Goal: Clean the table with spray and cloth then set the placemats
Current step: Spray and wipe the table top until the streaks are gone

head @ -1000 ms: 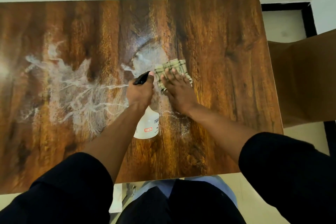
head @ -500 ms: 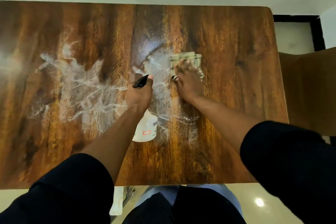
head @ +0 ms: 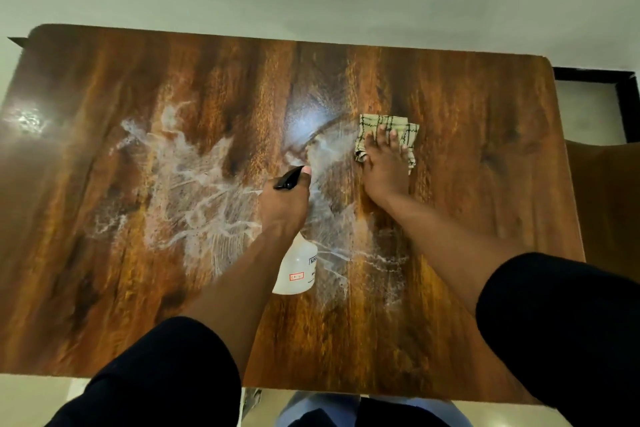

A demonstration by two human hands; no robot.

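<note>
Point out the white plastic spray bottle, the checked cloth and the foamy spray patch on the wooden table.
White plastic spray bottle (head: 297, 269): head view, on its body below the left hand.
Cream checked cloth (head: 377, 121): head view, far edge beyond the fingertips.
White foamy spray patch (head: 194, 184): head view, its middle.

A checked cream cloth (head: 388, 135) lies crumpled flat on the glossy wooden table (head: 467, 156), right of centre. A translucent white spray bottle (head: 297, 269) with black trigger hangs tilted above whitish foam streaks (head: 194, 198).

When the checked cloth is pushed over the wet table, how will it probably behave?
The checked cloth looks soft and folded, so it probably bunches rather than sliding stiffly. The right hand presses it flat, which likely helps. White spray streaks may make it damp and draggy.
</note>
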